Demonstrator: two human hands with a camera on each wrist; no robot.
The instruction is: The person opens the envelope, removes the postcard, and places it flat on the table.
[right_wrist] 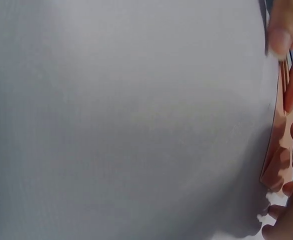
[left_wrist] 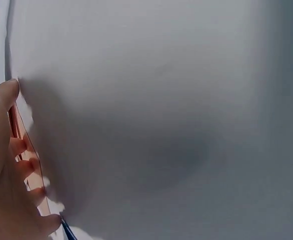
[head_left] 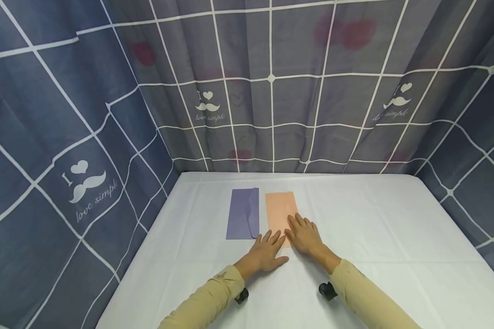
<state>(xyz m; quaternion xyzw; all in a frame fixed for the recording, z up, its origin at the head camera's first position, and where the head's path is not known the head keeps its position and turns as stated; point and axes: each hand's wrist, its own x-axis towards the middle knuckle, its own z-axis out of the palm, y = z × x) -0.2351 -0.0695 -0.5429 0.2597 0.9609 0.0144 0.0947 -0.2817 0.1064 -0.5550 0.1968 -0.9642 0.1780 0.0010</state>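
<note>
An orange paper envelope (head_left: 277,211) lies upright on the white table, its flap seam running down the right side. My left hand (head_left: 265,254) is spread flat at its lower left corner, fingertips at the bottom edge. My right hand (head_left: 305,235) rests on the right edge with fingers extended over the flap side. To the left lies a purple envelope (head_left: 239,214), just beyond my left fingertips. In the right wrist view the orange envelope (right_wrist: 273,167) shows as a thin strip, partly hidden by fingers.
White cloth covers the table (head_left: 378,219). Dark grey-blue curtains (head_left: 247,105) with white grid lines enclose the back and both sides. A black wrist device (head_left: 327,290) sits under the right sleeve, and another (head_left: 242,296) under the left.
</note>
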